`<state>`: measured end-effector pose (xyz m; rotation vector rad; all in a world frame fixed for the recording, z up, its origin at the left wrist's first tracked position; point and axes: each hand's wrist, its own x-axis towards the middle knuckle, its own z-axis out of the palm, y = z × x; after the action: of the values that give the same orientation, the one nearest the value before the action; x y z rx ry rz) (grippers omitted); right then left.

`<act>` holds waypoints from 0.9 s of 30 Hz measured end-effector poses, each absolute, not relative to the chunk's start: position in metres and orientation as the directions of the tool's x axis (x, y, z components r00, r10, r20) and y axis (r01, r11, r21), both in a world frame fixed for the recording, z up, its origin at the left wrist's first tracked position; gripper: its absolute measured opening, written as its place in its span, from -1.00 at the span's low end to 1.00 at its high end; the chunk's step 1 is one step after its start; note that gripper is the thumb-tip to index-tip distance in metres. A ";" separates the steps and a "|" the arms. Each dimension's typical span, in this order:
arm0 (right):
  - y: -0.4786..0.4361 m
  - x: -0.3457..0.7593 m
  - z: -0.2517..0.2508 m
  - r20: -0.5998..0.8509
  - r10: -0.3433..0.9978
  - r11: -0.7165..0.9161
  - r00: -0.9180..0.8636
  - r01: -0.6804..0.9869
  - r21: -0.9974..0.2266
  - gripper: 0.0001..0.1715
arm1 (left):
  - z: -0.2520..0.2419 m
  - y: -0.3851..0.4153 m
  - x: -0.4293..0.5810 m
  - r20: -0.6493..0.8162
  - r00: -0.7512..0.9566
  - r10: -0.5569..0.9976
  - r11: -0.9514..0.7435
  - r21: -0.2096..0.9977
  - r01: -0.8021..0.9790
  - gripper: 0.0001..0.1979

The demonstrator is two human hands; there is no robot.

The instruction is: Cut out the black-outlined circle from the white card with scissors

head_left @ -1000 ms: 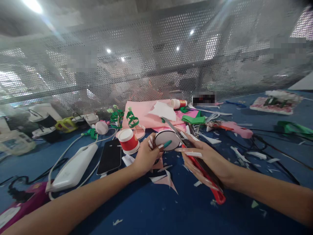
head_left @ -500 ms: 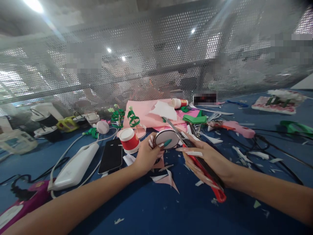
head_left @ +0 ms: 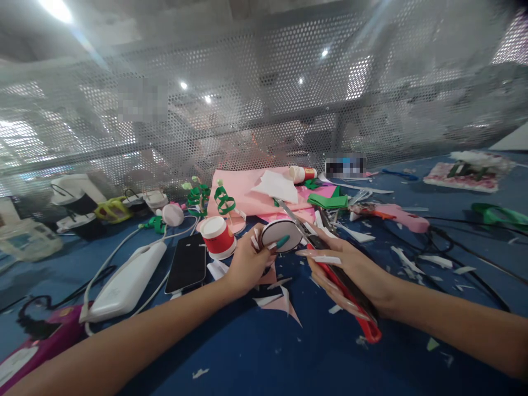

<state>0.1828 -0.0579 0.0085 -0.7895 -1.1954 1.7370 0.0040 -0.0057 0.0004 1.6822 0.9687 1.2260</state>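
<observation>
My left hand [head_left: 248, 258] pinches a white round disc [head_left: 274, 232] with a dark rim, its pale face tilted up. A long teal nail lies across the disc. Wrapped round the long red and black handles of a pair of scissors [head_left: 344, 289] is my right hand [head_left: 361, 267]. The metal blades point up and left, next to the disc's right edge; whether they touch it I cannot tell. A red and white paper cup [head_left: 218, 237] stands just left of my left hand. Below the disc lie pink and white paper scraps [head_left: 282, 305].
Left are a black phone [head_left: 187, 264], a white power bank [head_left: 127, 280], cables and a purple power strip [head_left: 49, 335]. Behind lie pink paper [head_left: 235, 187], green paper [head_left: 329, 199] and stacked cups [head_left: 303, 174]. A pink glue gun [head_left: 402, 216] lies right, among scraps.
Almost nothing differs. Both hands keep their hold on the disc and the scissors, with only a very slight shift of the view.
</observation>
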 end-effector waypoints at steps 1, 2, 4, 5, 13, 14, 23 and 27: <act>-0.058 0.183 0.008 -0.025 0.901 -0.170 -0.433 -0.299 -0.939 -0.70 | 0.001 -0.006 0.004 0.340 0.229 0.912 -0.371 0.922 0.109 -0.85; -0.057 0.183 0.007 -0.021 0.900 -0.168 -0.435 -0.304 -0.938 -0.69 | 0.001 -0.006 0.004 0.335 0.227 0.915 -0.364 0.926 0.101 -0.85; -0.058 0.183 0.006 -0.011 0.898 -0.164 -0.440 -0.311 -0.936 -0.63 | 0.001 -0.006 0.003 0.308 0.209 0.928 -0.330 0.941 0.079 -0.85; -0.058 0.183 0.006 -0.008 0.895 -0.164 -0.445 -0.313 -0.935 -0.57 | 0.000 -0.006 0.003 0.300 0.197 0.933 -0.318 0.946 0.067 -0.84; -0.060 0.182 0.013 -0.017 0.939 -0.142 -0.343 -0.343 -0.929 -0.63 | -0.003 0.005 0.001 0.356 0.088 0.930 -0.362 0.930 0.062 -0.77; -0.060 0.182 0.014 -0.024 0.943 -0.145 -0.331 -0.346 -0.927 -0.67 | -0.002 0.006 0.001 0.364 0.077 0.928 -0.369 0.927 0.068 -0.77; -0.062 0.182 0.012 -0.030 0.906 -0.171 -0.422 -0.301 -0.938 -0.42 | 0.000 0.002 0.004 0.333 0.135 0.933 -0.334 0.942 -0.017 -0.79; -0.060 0.181 0.009 -0.012 0.907 -0.152 -0.420 -0.302 -0.941 -0.37 | 0.001 0.000 0.005 0.318 0.128 0.940 -0.317 0.948 -0.029 -0.80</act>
<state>0.1815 -0.0603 0.0094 -0.7800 -1.1988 1.7183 0.0046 0.0004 0.0008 1.4952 0.9338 1.3419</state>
